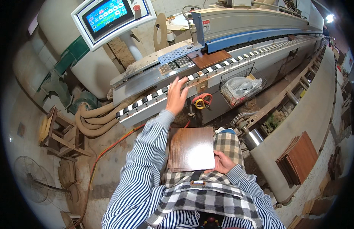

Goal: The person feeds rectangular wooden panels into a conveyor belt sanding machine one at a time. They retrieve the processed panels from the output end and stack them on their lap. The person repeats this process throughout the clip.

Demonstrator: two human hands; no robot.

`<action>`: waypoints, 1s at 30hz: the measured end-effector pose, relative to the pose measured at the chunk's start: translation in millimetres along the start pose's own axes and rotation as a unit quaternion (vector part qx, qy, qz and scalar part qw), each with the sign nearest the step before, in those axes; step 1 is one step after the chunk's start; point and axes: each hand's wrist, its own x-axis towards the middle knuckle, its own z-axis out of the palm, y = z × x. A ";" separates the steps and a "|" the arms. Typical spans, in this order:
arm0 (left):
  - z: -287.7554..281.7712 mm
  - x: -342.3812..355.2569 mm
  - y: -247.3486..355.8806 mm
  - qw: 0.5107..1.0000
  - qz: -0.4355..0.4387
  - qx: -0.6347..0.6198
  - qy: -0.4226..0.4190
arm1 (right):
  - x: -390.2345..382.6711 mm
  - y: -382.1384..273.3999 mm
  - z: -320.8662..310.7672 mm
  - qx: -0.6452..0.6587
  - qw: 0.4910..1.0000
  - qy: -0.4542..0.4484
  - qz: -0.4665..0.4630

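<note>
A small stack of brown wood-grain panels [191, 147] rests against my lap, its top face shining with reflected light. My right hand [223, 163] grips the stack at its lower right corner, thumb on top and fingers underneath. Out over the roller rail [148, 100] of a long machine reaches my left hand [177, 96], fingers spread and nothing in them. Its fingertips are at the black-and-white rollers; whether they touch cannot be told. Just beyond, another brown panel [209, 58] lies flat on the machine bed, partly under the blue-edged beam [257, 37].
A control screen [108, 17] with a red button stands at the upper left. Below the rail hang a wire basket [243, 87] holding clear plastic and yellow-and-red-handled scissors [202, 101]. More panels [299, 158] are piled on the conveyor at right. Hoses [95, 120] and a fan [32, 179] are left.
</note>
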 end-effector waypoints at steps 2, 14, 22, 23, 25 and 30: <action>-21.4 -54.2 11.2 0.999 -0.049 -0.019 0.009 | -0.8 2.1 -1.9 -0.004 1.000 0.009 -0.003; -73.8 -294.9 29.7 0.860 -0.463 -0.209 -0.049 | 4.7 -0.3 39.6 -0.205 0.962 0.177 0.014; -76.7 -280.7 28.6 0.867 -0.421 -0.267 -0.015 | 4.8 3.2 41.5 -0.204 0.949 0.242 0.020; -78.4 -275.4 31.2 0.878 -0.401 -0.260 0.006 | 3.9 2.9 41.6 -0.203 0.950 0.238 0.017; -85.7 -258.3 37.4 0.898 -0.363 -0.243 0.050 | 2.4 3.2 40.2 -0.201 0.952 0.231 0.012; -103.2 -206.5 14.2 0.886 -0.337 -0.281 0.152 | 2.6 5.1 33.6 -0.200 0.958 0.206 0.013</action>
